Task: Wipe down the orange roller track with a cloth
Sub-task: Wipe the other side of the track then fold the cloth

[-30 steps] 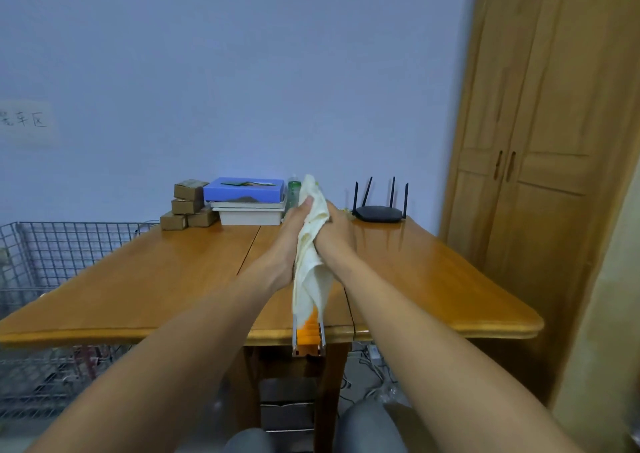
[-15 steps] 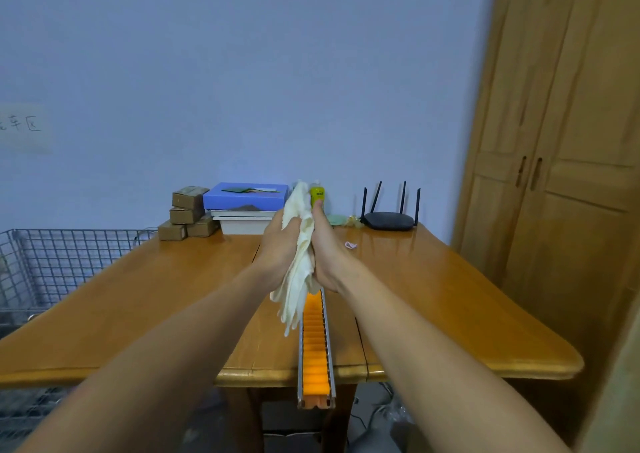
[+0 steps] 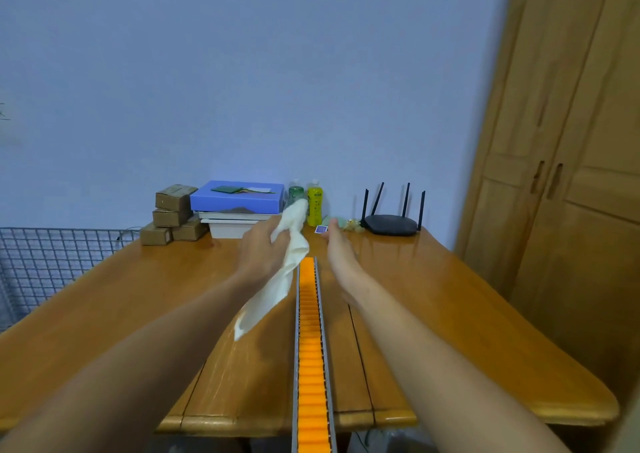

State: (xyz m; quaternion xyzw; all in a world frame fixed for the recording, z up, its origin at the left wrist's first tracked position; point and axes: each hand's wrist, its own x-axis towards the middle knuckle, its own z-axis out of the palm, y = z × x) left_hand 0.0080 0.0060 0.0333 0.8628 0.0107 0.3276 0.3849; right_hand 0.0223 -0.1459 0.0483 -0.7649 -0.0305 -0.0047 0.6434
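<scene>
The left hand [image 3: 265, 250] is closed around a cream-white cloth [image 3: 277, 279], held bunched just left of the far end of the long orange roller track with grey metal side rails [image 3: 310, 348]; the loose tail of the cloth hangs toward the near edge, clear of the rollers. The right hand [image 3: 337, 244] is open, palm inward, gripping nothing, just right of the track's far end. The track lies lengthwise along the middle of the wooden table [image 3: 467, 314], overhanging its near edge.
</scene>
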